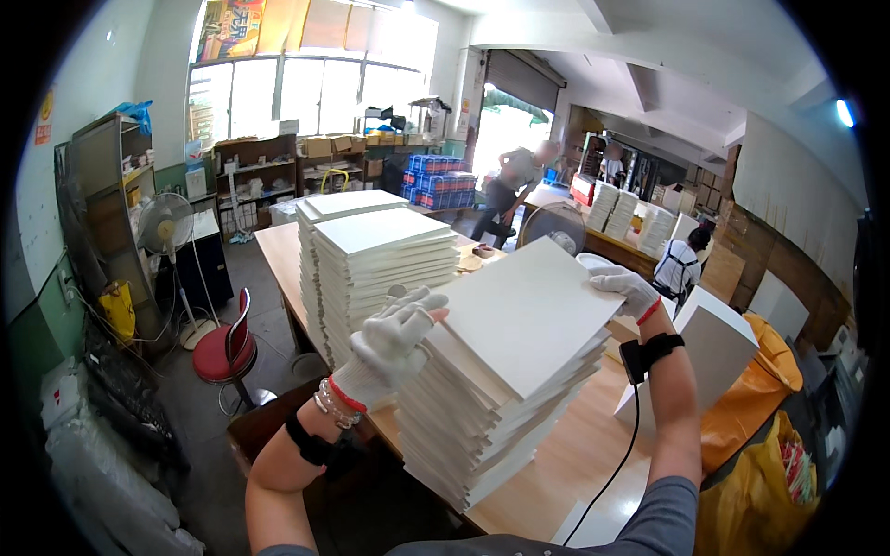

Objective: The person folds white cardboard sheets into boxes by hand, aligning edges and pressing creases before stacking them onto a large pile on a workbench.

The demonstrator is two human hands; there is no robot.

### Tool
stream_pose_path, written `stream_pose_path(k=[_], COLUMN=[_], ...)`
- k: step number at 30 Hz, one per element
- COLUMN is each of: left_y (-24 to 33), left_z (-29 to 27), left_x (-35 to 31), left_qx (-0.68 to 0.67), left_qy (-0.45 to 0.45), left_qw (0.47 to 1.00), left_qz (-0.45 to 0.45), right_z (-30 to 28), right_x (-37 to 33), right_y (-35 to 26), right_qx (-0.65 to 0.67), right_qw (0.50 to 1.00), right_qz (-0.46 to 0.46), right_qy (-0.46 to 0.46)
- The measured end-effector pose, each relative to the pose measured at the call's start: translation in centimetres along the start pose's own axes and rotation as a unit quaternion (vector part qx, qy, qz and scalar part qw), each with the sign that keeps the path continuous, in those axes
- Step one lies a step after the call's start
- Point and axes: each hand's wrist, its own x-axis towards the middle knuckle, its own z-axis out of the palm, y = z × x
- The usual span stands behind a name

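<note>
A tall stack of white boards [491, 426] stands on the table right in front of me, its edges uneven. The top white board [533, 310] lies askew over the rest. At its left edge is my left hand [394, 338] in a white knit glove, fingers apart, the fingertips close to the edge; whether they touch it is unclear. My right hand [626, 289], gloved too, grips the board's far right corner with the fingers over the edge; the thumb is hidden. A second stack of white boards [380, 255] stands just beyond, to the left.
The wooden table [593, 435] runs under both stacks. To the right are a large white block [709, 347] and orange sacks [756, 389]. A red stool [232, 352] and a standing fan [167, 227] are at left. People work farther back, one bending person [514, 181] nearest.
</note>
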Motion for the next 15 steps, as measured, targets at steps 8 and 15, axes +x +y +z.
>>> stream_pose_path(k=[8, 15], left_y=[-0.9, -3.9], left_z=[0.7, 8.2], left_x=[-1.8, -22.1], left_qx=[-0.042, -0.384], left_qy=[-0.004, 0.204], left_qw=[0.999, 0.73], left_qz=[-0.021, -0.528], right_z=[-2.9, -6.7], right_x=[-0.4, -9.6], right_y=[2.4, 27.1], right_qx=[-0.323, 0.152], right_qw=[0.939, 0.947], right_qz=[-0.053, 0.01], right_qy=[0.102, 0.281])
